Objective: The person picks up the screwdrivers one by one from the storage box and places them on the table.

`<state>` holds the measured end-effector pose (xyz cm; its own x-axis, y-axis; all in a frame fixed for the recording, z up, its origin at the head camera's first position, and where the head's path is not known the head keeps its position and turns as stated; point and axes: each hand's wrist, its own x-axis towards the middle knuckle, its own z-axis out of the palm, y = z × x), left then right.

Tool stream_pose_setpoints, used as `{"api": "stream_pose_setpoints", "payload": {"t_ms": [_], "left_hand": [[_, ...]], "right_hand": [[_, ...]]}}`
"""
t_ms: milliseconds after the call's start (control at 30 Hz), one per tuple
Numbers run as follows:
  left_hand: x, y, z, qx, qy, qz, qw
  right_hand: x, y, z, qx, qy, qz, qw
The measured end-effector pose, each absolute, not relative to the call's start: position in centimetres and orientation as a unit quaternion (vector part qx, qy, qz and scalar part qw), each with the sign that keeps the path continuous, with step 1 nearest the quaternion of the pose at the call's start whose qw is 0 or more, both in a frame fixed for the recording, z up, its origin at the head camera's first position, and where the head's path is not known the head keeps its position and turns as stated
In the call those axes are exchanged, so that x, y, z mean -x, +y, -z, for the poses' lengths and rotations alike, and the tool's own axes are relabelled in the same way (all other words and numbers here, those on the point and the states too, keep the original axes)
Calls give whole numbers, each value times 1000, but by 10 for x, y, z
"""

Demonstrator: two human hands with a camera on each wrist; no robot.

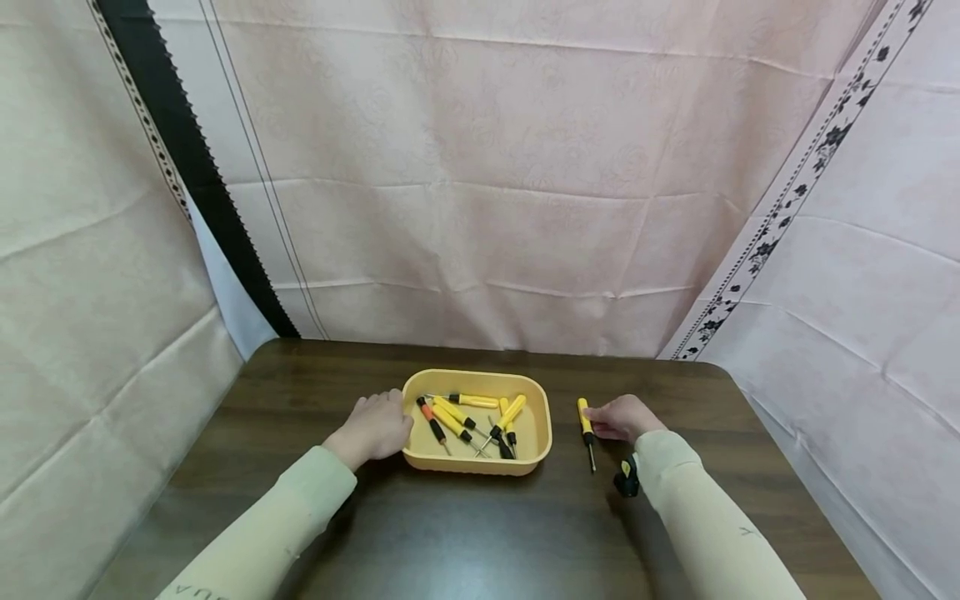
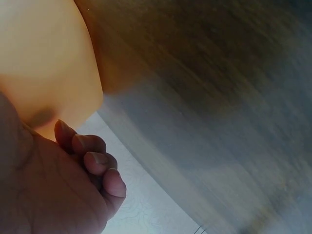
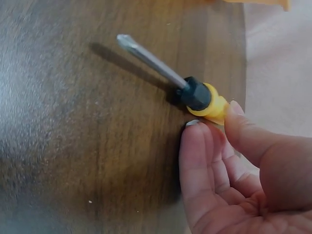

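Observation:
A pale yellow plastic tray (image 1: pixel 468 468) stands on the table with several screwdrivers lying inside. My left hand (image 1: pixel 375 427) grips its left end at the rim; in the left wrist view the fingers (image 2: pixel 97 161) curl beside the tray's wall (image 2: pixel 48 53). To the right of the tray, my right hand (image 1: pixel 628 417) pinches a screwdriver (image 1: pixel 585 417) by its yellow handle, between thumb and fingers. Its black collar (image 3: pixel 197 94) and metal shaft show in the right wrist view, the tip pointing away from the hand, close over the tabletop.
Inside the tray, most screwdrivers have yellow-and-black handles; one orange-and-black screwdriver (image 1: pixel 431 419) lies at the left. The dark wooden table (image 1: pixel 465 533) has rounded far corners. Pale cloth (image 1: pixel 480 208) hangs behind and along both sides. A black device (image 1: pixel 626 479) sits at the right wrist.

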<state>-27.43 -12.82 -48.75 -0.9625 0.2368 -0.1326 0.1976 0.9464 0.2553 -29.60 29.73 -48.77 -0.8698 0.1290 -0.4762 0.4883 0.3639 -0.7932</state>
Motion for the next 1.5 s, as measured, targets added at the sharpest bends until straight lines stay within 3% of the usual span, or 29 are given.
{"api": "stream_pose_setpoints", "payload": {"t_ms": [167,367,767,1500], "left_hand": [[275,-128,489,-106,983,-121,85],[275,-131,488,-103,983,-121,91],[275,-132,484,-102,982,-132,89],[274,-126,488,-100,982,-132,86]], "right_hand": [[294,298,484,-182,802,542,174],[290,288,467,-146,814,547,130],[279,227,418,-83,804,577,117],[267,163,434,-36,854,479,201]]}}
